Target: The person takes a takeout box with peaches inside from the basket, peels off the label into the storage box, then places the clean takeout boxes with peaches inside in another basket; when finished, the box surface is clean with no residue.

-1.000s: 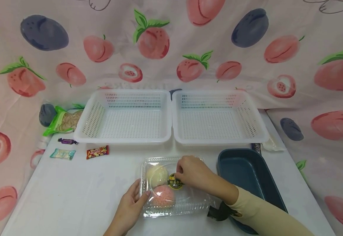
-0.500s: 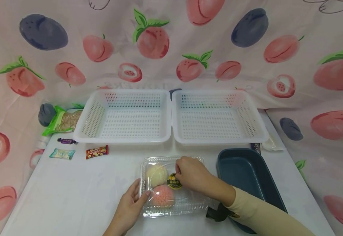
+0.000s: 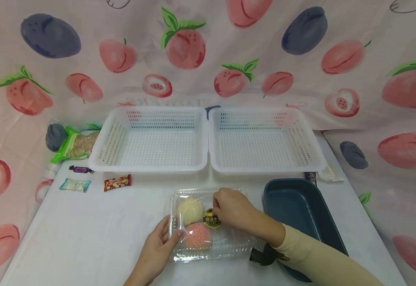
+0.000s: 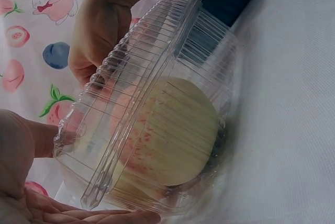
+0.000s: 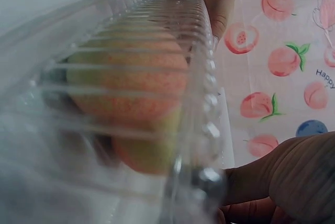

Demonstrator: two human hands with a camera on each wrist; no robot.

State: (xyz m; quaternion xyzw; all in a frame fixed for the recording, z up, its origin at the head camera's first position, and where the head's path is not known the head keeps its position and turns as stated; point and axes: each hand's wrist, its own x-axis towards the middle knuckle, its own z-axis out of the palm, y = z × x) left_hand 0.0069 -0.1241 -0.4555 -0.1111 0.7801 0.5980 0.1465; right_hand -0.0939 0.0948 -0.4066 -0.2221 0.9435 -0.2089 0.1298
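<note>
At lower centre of the head view, the clear clamshell box (image 3: 208, 224) lies on the white table (image 3: 86, 238), holding a pale ball (image 3: 190, 210) and a pink speckled ball (image 3: 198, 235). Your left hand (image 3: 155, 250) braces the box's left edge, thumb on the lid, fingers fairly straight along the side. Your right hand (image 3: 231, 208) sits on the lid beside the dark round label (image 3: 211, 219), fingers curled; whether they pinch the lid's rim cannot be told from above.

Compared with the head view one second earlier, little has changed: your right hand has slid slightly left and down, the left thumb has crept inward, and the box stays where it was. The left wrist view shows the lid's edge (image 4: 136, 109) slightly parted from the base, which suggests opening has only just begun.

Behind stand two white baskets (image 3: 150, 139) (image 3: 265, 139); a blue tray (image 3: 297, 210) lies at right, wrapped sweets (image 3: 117, 182) at left.
</note>
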